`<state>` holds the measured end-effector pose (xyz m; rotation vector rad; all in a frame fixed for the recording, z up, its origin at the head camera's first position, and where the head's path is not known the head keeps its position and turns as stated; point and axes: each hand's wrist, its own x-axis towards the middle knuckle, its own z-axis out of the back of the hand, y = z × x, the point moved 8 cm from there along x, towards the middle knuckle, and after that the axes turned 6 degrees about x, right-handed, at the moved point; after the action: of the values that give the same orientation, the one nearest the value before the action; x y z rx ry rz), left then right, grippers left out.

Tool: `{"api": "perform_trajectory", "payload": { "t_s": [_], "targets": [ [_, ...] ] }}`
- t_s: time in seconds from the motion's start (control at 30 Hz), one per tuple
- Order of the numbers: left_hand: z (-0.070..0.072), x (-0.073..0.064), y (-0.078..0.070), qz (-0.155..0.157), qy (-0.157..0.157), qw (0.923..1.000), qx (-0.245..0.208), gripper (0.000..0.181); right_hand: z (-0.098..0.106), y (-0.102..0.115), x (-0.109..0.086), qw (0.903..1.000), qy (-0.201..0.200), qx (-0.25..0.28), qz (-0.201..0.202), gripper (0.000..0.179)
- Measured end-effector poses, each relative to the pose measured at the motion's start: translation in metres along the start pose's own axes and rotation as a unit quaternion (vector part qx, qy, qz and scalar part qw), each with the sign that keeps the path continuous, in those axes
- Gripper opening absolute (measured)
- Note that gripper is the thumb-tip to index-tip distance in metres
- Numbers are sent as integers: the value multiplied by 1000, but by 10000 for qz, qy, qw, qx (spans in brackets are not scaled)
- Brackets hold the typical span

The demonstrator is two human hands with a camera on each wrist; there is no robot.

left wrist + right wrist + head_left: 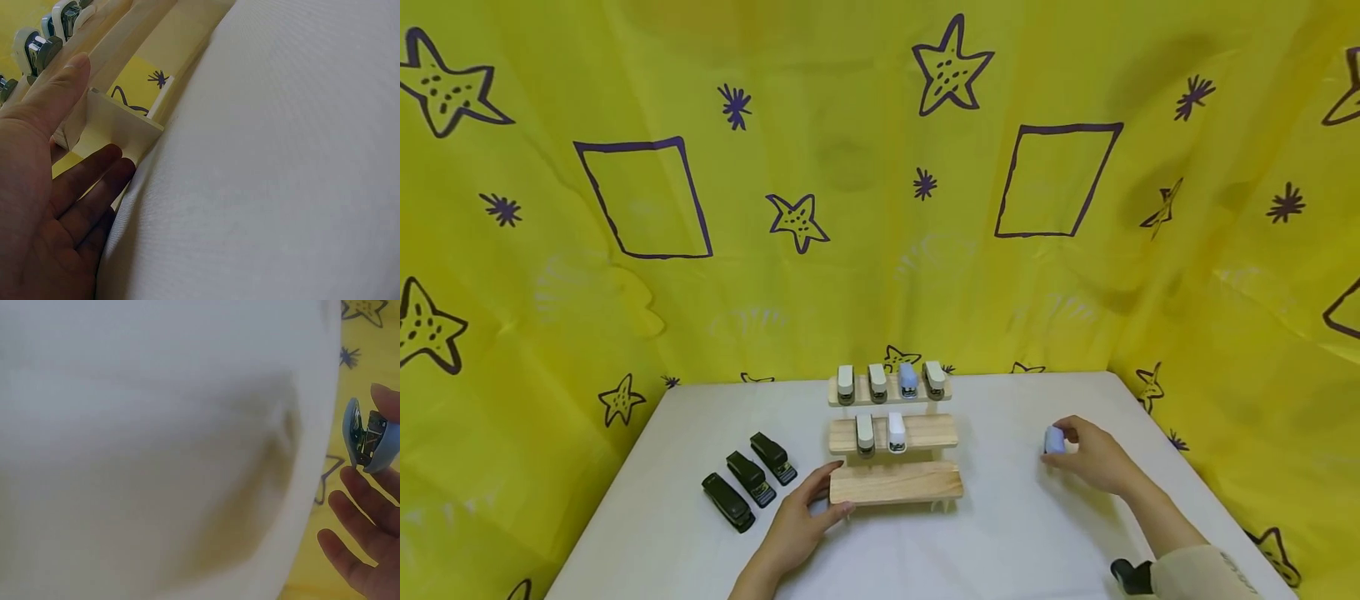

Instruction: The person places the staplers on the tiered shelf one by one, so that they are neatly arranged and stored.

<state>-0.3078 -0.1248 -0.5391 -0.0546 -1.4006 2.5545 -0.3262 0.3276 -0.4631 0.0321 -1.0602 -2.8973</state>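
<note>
Legible words, brands, numbers: none. Lettering: a short dark run on the cream fabric sleeve (1195,575) of the right arm, too small and slanted to read. Pale label-like marks at the near ends of the black-green, elongated staplers (751,478) on the left, too small to make out. Drawn signs: the yellow, glossy backdrop sheet (850,50) bears dark purple five-pointed stars (952,71) with dotted middles, four-sided outlines (647,200) and asterisk-like bursts (735,107). Right wrist view: one star, one burst; left wrist view: one burst
</note>
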Motion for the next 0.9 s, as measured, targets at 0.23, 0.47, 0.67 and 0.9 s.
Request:
{"api": "perform_trajectory", "payload": {
  "t_s": [0.23, 0.47, 0.67, 0.9],
  "targets": [
    [1, -2, 0, 23, -16, 10000, 13, 71, -8, 28, -3, 9994, -57, 236, 263, 64],
    [1, -1, -2, -45, -12, 10000, 51, 70, -9, 52, -5, 9970, -373, 294, 611, 63],
    [1, 1, -1, -46, 8, 10000, -23, 68, -10, 71, -5, 9958, -450, 353, 711, 65],
    [-1, 0, -1, -29, 25, 10000, -60, 69, -17, 87, -4, 9946, -466, 456, 802, 65]
  ]
}}
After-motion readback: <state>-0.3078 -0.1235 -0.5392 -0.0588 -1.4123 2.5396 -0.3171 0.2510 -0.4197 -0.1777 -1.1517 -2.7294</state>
